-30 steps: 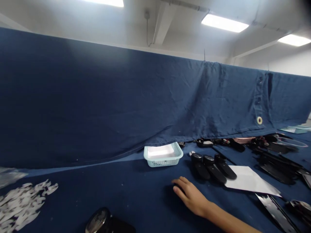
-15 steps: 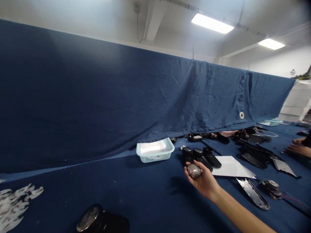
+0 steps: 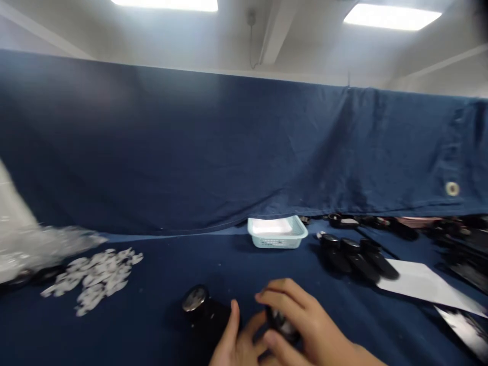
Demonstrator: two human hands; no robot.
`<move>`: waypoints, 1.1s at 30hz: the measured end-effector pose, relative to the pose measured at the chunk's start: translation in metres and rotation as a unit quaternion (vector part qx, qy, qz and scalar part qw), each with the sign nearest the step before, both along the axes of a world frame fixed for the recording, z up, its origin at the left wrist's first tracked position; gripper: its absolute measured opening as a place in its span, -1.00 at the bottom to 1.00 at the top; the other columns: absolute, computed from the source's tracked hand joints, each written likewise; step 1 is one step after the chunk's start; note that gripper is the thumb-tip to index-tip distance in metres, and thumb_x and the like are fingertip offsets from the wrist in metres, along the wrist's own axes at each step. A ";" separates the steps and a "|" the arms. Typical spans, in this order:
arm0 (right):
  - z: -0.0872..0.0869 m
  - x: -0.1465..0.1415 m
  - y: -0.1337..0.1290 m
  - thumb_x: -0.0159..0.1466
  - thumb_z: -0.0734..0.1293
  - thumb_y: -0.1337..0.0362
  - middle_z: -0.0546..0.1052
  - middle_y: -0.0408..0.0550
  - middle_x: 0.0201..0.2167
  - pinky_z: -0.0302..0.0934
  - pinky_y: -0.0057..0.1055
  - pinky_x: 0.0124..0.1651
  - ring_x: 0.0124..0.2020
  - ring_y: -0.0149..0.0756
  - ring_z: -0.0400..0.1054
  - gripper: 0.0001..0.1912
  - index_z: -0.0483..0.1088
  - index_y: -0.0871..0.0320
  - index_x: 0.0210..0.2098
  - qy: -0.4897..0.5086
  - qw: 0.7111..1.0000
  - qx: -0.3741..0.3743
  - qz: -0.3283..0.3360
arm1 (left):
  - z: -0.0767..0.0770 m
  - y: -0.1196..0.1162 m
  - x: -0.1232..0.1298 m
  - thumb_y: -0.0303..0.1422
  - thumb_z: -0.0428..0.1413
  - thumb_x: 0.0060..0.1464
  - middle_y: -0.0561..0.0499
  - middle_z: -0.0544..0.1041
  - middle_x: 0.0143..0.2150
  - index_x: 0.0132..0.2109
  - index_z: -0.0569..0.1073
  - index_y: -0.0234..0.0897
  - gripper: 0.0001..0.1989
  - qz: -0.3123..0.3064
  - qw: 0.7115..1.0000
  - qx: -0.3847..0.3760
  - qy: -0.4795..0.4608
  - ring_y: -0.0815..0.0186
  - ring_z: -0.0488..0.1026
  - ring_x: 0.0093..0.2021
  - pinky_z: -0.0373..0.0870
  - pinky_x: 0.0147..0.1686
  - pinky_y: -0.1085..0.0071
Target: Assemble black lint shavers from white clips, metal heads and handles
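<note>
A round piece with a shiny metal face (image 3: 281,325) sits low in the frame, partly hidden by fingers. My right hand (image 3: 305,320) curls over it from the right and holds it. My left hand (image 3: 238,340) comes up from the bottom edge, thumb raised, with its fingers against the piece's left side. Just left of my left hand stands a black device with a round chrome end (image 3: 200,310). It is close to my left thumb, but I cannot tell whether they touch.
A pale green mesh basket (image 3: 290,239) lined with white stands by a hanging navy curtain (image 3: 190,152). Black handled devices (image 3: 354,259) lie right, beside a white sheet (image 3: 423,282). White cut pieces (image 3: 95,279) and a blurred clear bag (image 3: 19,244) lie left.
My left hand has come into view and joined my right hand around the round piece. The hands have moved lower, and the view has shifted, showing more of the left side.
</note>
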State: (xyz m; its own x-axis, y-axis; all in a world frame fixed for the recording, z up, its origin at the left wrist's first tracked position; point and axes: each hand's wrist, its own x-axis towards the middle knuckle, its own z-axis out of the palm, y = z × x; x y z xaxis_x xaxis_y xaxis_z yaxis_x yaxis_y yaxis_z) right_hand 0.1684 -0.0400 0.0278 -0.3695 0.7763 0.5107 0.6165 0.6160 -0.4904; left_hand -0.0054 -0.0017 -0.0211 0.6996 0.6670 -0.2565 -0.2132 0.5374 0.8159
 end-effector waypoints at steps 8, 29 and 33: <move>0.011 -0.128 0.048 0.22 0.31 -0.03 0.31 0.14 0.21 0.11 0.00 0.21 0.16 0.05 0.23 -0.22 -0.02 0.05 0.32 -0.148 0.973 0.016 0.175 | 0.044 -0.009 -0.083 0.06 -0.02 0.13 -0.08 0.58 -0.27 -0.12 0.47 -0.23 -0.53 0.300 0.947 -0.112 -0.032 0.08 0.55 -0.16 0.51 -0.25 0.25; -0.059 -0.048 0.051 0.32 0.22 0.15 0.31 0.11 0.22 0.33 -0.03 0.07 0.15 0.01 0.31 -0.61 0.35 0.02 0.12 -0.225 0.973 0.037 -0.019 | 0.055 0.166 -0.296 -0.52 0.15 0.11 -0.07 0.46 0.02 0.05 0.37 -0.30 -0.66 0.551 0.731 0.296 0.272 0.16 0.43 0.03 0.38 0.02 0.07; -0.060 -0.051 0.051 0.30 0.22 0.03 0.26 0.10 0.25 0.27 0.01 0.12 0.19 0.06 0.24 -0.51 0.28 0.00 0.19 -0.211 0.976 -0.047 -0.020 | 0.045 0.199 -0.318 -0.34 0.18 0.12 -0.11 0.41 0.10 0.08 0.38 -0.29 -0.61 0.506 0.669 0.347 0.420 0.06 0.32 0.14 0.16 0.15 -0.06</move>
